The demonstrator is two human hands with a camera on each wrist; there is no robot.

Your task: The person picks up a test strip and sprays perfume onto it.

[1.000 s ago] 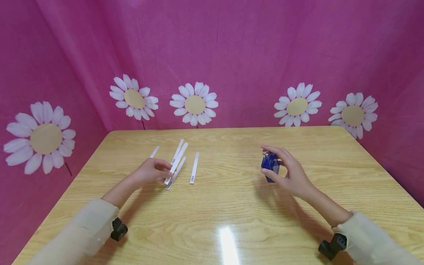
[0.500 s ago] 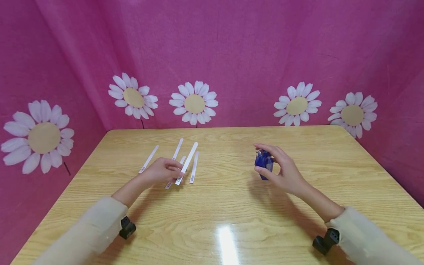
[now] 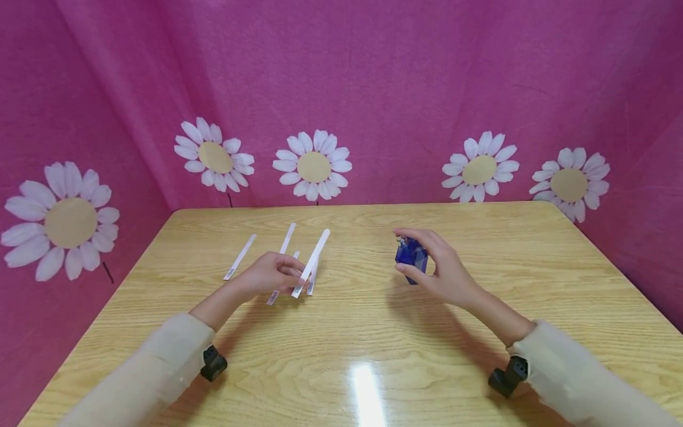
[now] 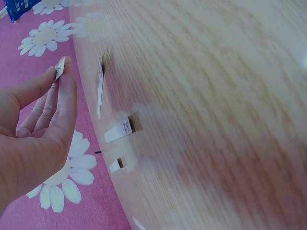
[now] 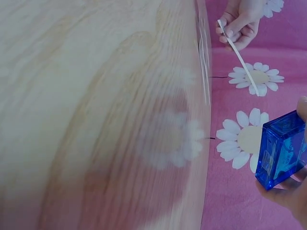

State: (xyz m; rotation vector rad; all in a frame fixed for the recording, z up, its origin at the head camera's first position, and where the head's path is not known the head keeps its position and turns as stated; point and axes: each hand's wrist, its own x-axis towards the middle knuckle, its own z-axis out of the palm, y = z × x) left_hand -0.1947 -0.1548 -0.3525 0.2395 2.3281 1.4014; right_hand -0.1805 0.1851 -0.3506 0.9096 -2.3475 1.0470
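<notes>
My left hand [image 3: 269, 277] pinches a white paper test strip [image 3: 316, 254] by its printed lower end, above the left-centre of the table. The strip slants up and away to the right, overlapping another flat strip [image 3: 311, 288] in the head view. My right hand [image 3: 448, 273] grips a blue glass perfume bottle [image 5: 280, 151] between thumb and fingers, raised over the table right of centre. In the head view its top lies near the fingertips. More white strips [image 3: 240, 257] lie spread around and beneath the left hand, printed ends toward me; one is partly hidden by the fingers.
The wood-grain table [image 3: 341, 332] reflects a bright light near its front. A pink curtain [image 3: 373, 107] with large white daisies stands along the back and sides. Each sleeve carries a black wrist camera [image 3: 214, 363].
My left hand has carried its strip rightward, away from the strips on the left. My right hand has brought the perfume bottle leftward, narrowing the gap between the hands.
</notes>
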